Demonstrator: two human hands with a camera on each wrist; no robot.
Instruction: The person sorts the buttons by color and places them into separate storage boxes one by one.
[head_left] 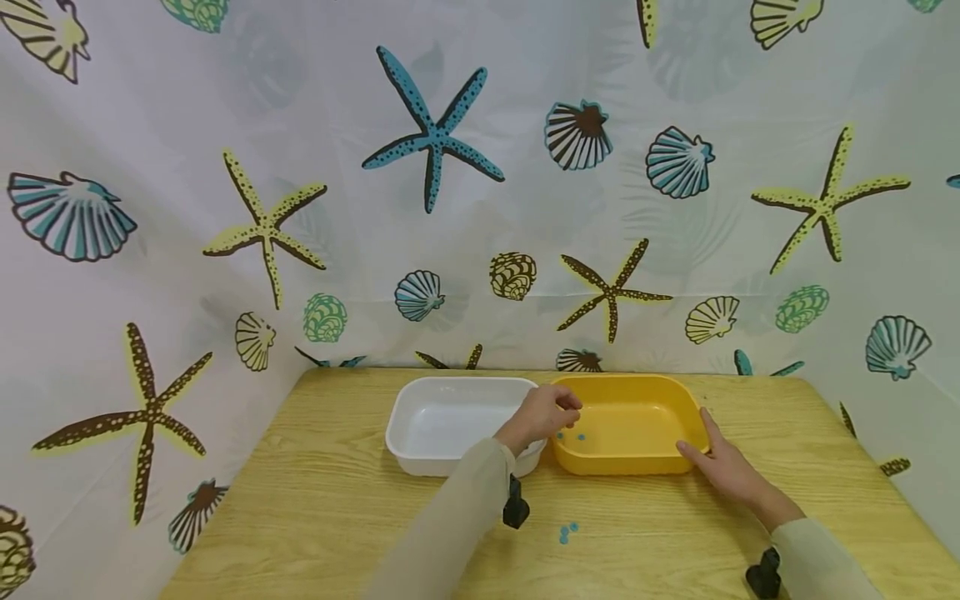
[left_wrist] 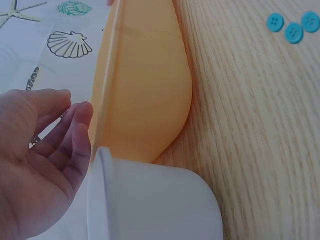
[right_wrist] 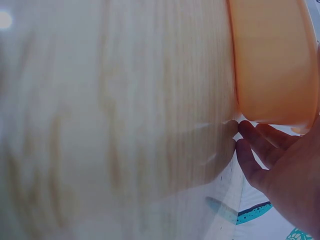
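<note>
My left hand (head_left: 543,414) hovers over the inner edges of two basins, fingers loosely bent. In the left wrist view a small gap shows between thumb and fingertips, and nothing is seen in it. Below lie two small blue buttons (head_left: 581,437) inside the yellow basin (head_left: 630,465). My right hand (head_left: 726,468) rests against the right side of that basin, thumb at the front corner, fingers stretched along the wall. Three more blue buttons (left_wrist: 293,33) lie on the table in front of the basins.
A white basin (head_left: 427,467) stands left of the yellow one, their sides close together. Both are on a wood-grain table (head_left: 315,500). A white cloth (head_left: 480,233) printed with starfish and shells hangs behind and at the sides.
</note>
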